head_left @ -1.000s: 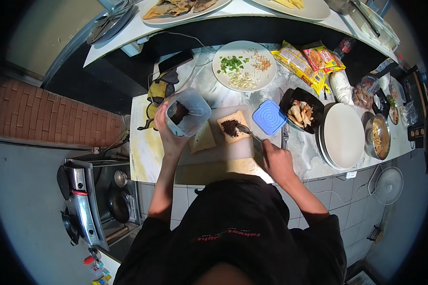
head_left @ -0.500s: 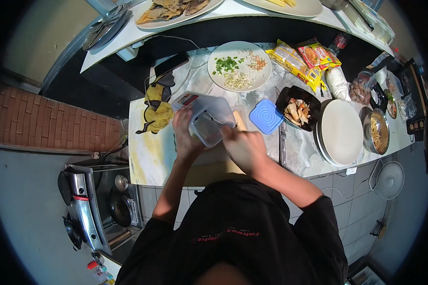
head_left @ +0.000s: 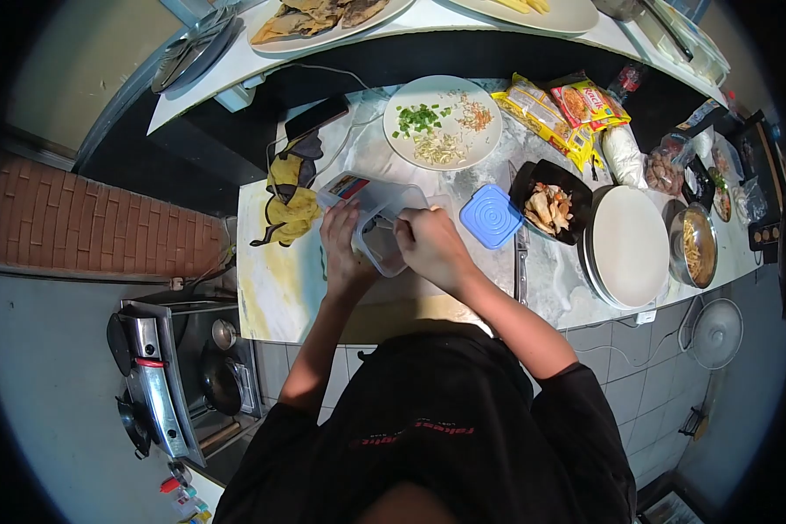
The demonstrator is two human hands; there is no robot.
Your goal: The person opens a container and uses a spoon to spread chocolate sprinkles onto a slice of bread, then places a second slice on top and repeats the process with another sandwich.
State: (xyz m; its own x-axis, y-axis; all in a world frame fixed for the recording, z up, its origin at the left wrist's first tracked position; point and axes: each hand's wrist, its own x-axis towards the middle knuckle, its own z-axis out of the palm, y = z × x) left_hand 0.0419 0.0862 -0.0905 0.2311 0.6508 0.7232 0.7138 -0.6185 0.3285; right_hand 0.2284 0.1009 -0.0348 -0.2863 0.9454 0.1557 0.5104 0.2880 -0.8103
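Observation:
My left hand (head_left: 348,249) is closed around the side of a clear plastic container (head_left: 391,194), which is tilted above the wooden cutting board (head_left: 402,316). Over the container's opening, my right hand (head_left: 432,249) is closed on a thin, spoon-like metal utensil (head_left: 391,225); its far end reaches inside, and its exact shape is hard to make out. Right of the hands lies a blue square lid (head_left: 491,217). A knife (head_left: 520,271) rests on the marble table beside that lid.
Beyond the container is a plate (head_left: 402,153) with chopped greens and other bits. On the right stand a black bowl (head_left: 569,179) of cooked meat, stacked plates (head_left: 630,249) and a metal bowl (head_left: 706,262). A yellow-and-grey cloth (head_left: 290,214) and a phone (head_left: 316,115) lie left.
My right hand has moved up and slightly left, closer into the container's opening, with the utensil. My left hand keeps its hold, and the container has barely shifted.

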